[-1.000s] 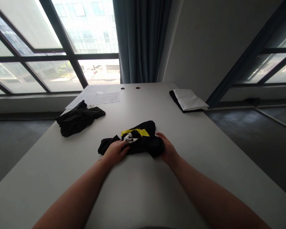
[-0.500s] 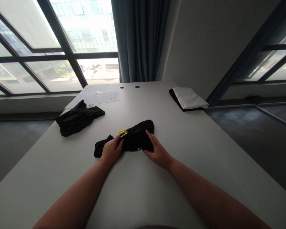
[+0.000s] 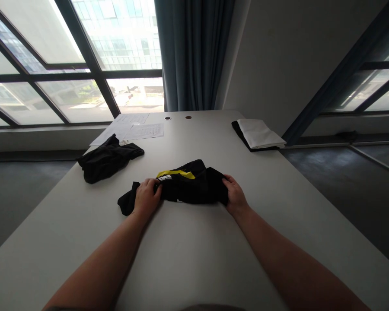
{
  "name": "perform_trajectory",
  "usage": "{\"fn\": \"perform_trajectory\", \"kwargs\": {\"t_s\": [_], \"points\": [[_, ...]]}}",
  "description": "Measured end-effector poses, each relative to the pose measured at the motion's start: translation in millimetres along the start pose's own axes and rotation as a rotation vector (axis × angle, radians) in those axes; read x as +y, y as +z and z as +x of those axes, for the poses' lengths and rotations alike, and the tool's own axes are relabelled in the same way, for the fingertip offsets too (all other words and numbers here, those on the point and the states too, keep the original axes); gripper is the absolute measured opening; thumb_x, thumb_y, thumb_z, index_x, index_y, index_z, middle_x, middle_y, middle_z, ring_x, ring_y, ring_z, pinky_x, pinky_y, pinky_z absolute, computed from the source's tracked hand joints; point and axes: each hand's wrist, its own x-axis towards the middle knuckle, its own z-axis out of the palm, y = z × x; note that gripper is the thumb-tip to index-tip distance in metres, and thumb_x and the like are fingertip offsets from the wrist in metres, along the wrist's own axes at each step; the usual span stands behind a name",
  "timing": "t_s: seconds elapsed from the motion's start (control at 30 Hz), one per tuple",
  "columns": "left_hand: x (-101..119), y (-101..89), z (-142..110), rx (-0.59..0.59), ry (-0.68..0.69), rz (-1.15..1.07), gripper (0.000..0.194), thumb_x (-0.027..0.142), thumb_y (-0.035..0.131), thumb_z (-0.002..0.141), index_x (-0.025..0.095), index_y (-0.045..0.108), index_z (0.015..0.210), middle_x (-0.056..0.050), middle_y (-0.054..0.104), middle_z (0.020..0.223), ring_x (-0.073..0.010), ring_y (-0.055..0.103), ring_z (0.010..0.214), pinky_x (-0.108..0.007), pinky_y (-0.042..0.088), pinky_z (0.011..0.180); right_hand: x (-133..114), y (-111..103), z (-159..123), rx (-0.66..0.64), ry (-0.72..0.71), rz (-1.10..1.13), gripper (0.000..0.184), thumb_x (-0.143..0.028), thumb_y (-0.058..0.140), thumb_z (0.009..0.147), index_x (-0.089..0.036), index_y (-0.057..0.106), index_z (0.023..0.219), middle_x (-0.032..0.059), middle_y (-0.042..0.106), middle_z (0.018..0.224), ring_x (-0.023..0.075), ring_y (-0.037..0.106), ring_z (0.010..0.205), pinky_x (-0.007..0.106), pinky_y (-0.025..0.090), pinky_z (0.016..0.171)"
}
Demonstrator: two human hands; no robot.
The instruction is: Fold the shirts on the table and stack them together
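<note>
A crumpled black garment (image 3: 191, 190) with a yellow patch and white lettering lies on the white table in front of me; its exact kind does not show. My left hand (image 3: 147, 196) is closed on its left part, and a bunched end sticks out beyond the wrist. At the right end, my right hand (image 3: 235, 194) pinches the cloth, thumb on the near side and fingers partly hidden behind the fabric. Farther off to the left rests a second crumpled black garment (image 3: 108, 160), touched by neither hand.
White folded cloth (image 3: 261, 133) lies on a black folded one (image 3: 243, 137) at the table's right edge. Printed papers (image 3: 145, 130) are spread at the far left. Two round cable holes sit near the back edge of the table (image 3: 194, 259), below a blue curtain (image 3: 194, 56).
My right hand has moved to the right, drawing the garment's right end outward. The cloth is now wider and more of its yellow patch shows. My left hand has shifted slightly left.
</note>
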Motion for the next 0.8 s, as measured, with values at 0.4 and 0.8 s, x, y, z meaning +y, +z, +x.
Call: {"fn": "perform_trajectory", "kwargs": {"t_s": [0.4, 0.8], "points": [[4, 7.1, -5, -0.099, 0.207, -0.059, 0.015, 0.036, 0.058, 0.096, 0.026, 0.065, 0.104, -0.007, 0.072, 0.12, -0.0289, 0.065, 0.115, -0.046, 0.049, 0.105, -34, -49, 35, 0.15, -0.499, -0.68, 0.039, -0.053, 0.069, 0.085, -0.02, 0.074, 0.105, 0.0094, 0.079, 0.099, 0.0253, 0.072, 0.093, 0.04, 0.055, 0.09], [7, -3.7, -6, -0.263, 0.327, -0.104, 0.044, 0.024, 0.053, 0.088, 0.027, 0.066, 0.131, -0.005, 0.068, 0.137, -0.0282, 0.058, 0.131, -0.052, 0.036, 0.123, -25, -32, 19, -0.189, -0.458, -0.839, 0.028, -0.044, 0.06, 0.09, -0.022, 0.074, 0.1, 0.005, 0.076, 0.096, 0.0227, 0.07, 0.091, 0.036, 0.053, 0.088]]}}
